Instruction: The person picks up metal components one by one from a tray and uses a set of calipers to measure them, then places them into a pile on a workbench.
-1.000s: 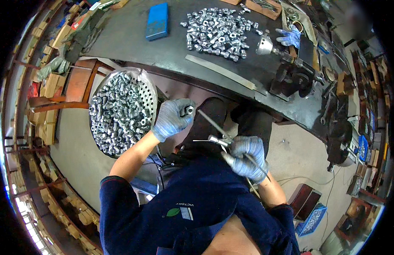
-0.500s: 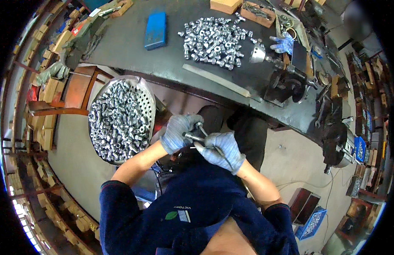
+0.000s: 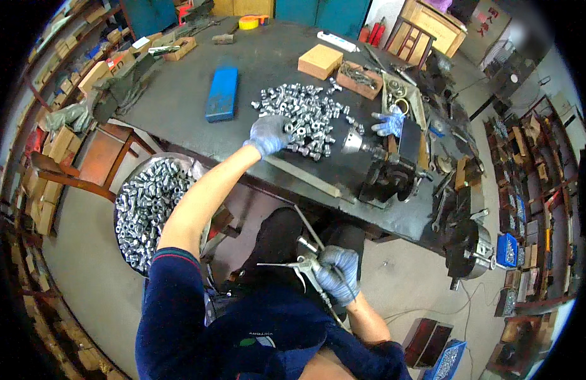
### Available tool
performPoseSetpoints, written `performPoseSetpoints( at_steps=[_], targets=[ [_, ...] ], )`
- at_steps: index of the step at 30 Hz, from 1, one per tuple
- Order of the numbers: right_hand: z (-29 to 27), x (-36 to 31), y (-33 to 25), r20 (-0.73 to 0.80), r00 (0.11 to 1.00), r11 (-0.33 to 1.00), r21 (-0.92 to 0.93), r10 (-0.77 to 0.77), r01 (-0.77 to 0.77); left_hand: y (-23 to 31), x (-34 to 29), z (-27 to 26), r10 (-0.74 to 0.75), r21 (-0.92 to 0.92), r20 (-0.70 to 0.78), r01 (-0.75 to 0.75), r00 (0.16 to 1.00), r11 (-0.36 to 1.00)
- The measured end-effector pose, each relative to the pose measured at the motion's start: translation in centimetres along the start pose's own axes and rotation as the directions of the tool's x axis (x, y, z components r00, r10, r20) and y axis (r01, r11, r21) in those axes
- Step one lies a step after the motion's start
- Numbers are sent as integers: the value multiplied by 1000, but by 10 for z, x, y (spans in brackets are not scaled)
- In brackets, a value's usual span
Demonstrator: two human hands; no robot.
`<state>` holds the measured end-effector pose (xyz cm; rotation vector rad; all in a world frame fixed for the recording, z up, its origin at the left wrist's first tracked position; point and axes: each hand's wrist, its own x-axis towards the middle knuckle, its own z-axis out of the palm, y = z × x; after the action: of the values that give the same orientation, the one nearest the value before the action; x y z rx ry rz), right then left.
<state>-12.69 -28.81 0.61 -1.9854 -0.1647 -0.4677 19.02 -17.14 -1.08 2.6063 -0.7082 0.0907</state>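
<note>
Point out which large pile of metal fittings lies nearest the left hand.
The pile on the dark bench; the left hand is at its edge. The other pile fills the metal basin.

Looked like a metalworking workshop. Had a dark bench (image 3: pixel 169 104) bearing a heap of metal fittings (image 3: pixel 302 111), a flat file (image 3: pixel 304 177) and a chuck (image 3: pixel 353 142). Had crammed shelves (image 3: pixel 35 294) along both sides too.

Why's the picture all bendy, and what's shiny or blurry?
In the head view, the fisheye lens curves the shelves at the left rim and leaves black corners; also in the head view, bright glints dot the metal pieces on the table, and a patch at upper right is smeared, too blurry to make out.
</note>
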Motion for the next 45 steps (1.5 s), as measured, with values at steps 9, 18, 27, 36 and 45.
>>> performPoseSetpoints(
  at_steps=[9,18,27,36,45],
  targets=[
    [2,-14,10,1,1000,999,-31,26,-26,-33,11,-44,115,-363,-108,-147,987,920],
    [21,-19,16,46,998,999,-9,49,-48,-133,-200,-104,-80,335,563,-139,823,932],
    [23,-10,7,109,994,1000,-18,14,-12,-139,-231,-60,-11,438,612,-327,791,837],
    [18,-12,1,132,991,997,-71,20,-11,-109,-223,-66,-5,183,334,-59,943,981],
    [24,3,-7,192,980,996,-67,-48,62,-10,-230,-79,167,-722,419,216,892,657]
  ],
)
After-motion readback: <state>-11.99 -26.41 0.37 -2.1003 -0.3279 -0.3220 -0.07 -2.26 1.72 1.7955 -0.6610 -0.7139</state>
